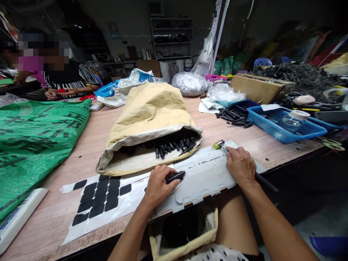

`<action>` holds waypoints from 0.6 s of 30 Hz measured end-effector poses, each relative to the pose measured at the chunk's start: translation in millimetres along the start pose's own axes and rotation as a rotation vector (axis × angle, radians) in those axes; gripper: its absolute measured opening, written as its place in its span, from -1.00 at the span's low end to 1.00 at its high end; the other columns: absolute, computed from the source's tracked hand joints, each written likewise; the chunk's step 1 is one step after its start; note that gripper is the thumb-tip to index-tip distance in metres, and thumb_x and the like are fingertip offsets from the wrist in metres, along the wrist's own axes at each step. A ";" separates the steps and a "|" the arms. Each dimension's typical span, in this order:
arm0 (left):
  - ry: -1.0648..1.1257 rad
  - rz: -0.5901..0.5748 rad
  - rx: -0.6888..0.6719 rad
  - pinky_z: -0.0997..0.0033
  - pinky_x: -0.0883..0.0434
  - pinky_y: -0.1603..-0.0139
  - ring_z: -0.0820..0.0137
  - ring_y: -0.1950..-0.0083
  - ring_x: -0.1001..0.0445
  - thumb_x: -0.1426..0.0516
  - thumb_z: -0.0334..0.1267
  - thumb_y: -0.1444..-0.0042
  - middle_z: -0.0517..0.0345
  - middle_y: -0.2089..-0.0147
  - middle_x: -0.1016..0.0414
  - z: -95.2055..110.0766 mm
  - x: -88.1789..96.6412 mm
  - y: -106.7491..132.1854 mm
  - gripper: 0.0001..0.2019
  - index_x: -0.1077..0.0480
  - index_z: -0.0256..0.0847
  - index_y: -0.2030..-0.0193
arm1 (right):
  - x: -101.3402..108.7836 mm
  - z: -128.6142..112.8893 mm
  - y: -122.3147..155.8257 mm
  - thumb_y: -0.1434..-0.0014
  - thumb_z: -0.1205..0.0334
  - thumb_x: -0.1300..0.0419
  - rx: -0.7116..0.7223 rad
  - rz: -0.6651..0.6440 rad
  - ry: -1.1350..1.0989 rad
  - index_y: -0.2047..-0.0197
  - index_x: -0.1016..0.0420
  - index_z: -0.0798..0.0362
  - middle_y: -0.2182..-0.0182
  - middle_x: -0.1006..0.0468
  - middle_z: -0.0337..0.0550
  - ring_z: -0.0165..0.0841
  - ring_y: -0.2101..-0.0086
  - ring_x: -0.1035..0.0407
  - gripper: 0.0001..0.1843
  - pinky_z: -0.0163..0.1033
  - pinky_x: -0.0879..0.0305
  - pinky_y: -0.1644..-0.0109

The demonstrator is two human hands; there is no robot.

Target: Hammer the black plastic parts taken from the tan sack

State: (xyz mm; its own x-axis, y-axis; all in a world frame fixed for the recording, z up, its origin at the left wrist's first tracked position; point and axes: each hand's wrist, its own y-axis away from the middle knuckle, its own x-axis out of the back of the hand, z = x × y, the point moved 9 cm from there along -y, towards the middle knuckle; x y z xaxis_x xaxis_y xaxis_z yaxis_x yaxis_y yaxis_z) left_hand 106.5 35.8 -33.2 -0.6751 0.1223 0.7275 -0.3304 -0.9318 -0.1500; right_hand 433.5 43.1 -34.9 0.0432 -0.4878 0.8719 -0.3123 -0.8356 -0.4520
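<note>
My left hand [160, 183] is closed on a black tube-shaped part [175, 177], held over a grey-white board [203, 177] at the table's front edge. A small hammer [219, 144] with a yellowish tip is gripped in my right hand [240, 165]; its dark handle passes under the palm and out to the right. The hammer's head lies low above the board's far side. Just beyond my hands, a tan woven sack [154, 108] opens toward me, with many black pointed parts [174, 145] in its mouth. White sheets with black rounded squares [102, 195] lie left of my left hand.
A green woven bag [40, 134] covers the table's left side. At the right stand a blue basket [285, 125], a loose pile of black parts [233, 116] and a cardboard box [255, 87]. Below the edge an open tan sack [185, 248] hangs. Other people [65, 76] sit back left.
</note>
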 end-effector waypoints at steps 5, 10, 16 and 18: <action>0.009 -0.011 -0.007 0.21 -0.30 0.06 0.19 0.08 -0.39 -0.29 -0.22 -0.12 0.12 0.24 -0.54 -0.2 -0.3 0.1 -0.86 -0.59 -0.08 0.16 | 33.1 -15.4 8.1 -0.37 0.21 -0.05 -0.005 0.061 -0.298 -0.10 -0.57 0.03 0.13 -0.56 -0.02 -0.22 0.14 -0.40 -0.64 -0.17 -0.24 0.09; 0.021 0.001 -0.003 0.22 -0.30 0.06 0.20 0.10 -0.39 -0.30 -0.23 -0.11 0.13 0.26 -0.53 -1.4 -0.3 0.7 -0.84 -0.58 -0.09 0.15 | 63.2 -80.2 46.9 -0.40 0.17 -0.06 0.195 -0.032 -0.745 -0.13 -0.54 -0.01 0.07 -0.59 -0.03 -0.22 0.04 -0.47 -0.66 -0.13 -0.37 -0.09; 0.046 0.028 -0.028 0.24 -0.29 0.06 0.22 0.09 -0.38 -0.31 -0.27 -0.11 0.15 0.23 -0.55 -1.7 -0.5 2.1 -0.89 -0.56 -0.11 0.20 | 59.1 -133.2 92.7 -0.42 0.31 -0.02 0.357 -0.229 -0.832 -0.25 -0.46 -0.13 0.22 -0.54 -0.14 -0.34 0.20 -0.45 -0.58 -0.23 -0.41 0.05; 0.049 0.037 -0.034 0.25 -0.28 0.06 0.23 0.09 -0.37 -0.31 -0.27 -0.11 0.15 0.24 -0.54 -1.8 -0.1 1.9 -0.90 -0.56 -0.12 0.21 | 61.9 -138.8 99.4 -0.41 0.36 -0.02 0.387 -0.201 -0.827 -0.28 -0.44 -0.14 0.24 -0.51 -0.15 -0.36 0.23 -0.43 -0.54 -0.24 -0.40 0.08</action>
State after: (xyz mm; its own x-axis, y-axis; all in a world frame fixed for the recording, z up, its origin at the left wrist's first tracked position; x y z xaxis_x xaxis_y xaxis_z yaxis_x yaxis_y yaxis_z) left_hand 104.8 34.6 -34.7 -0.7183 0.1055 0.6877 -0.3262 -0.9241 -0.1989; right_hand 273.4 -35.0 0.3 0.7700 -0.2253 0.5970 0.1062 -0.8773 -0.4680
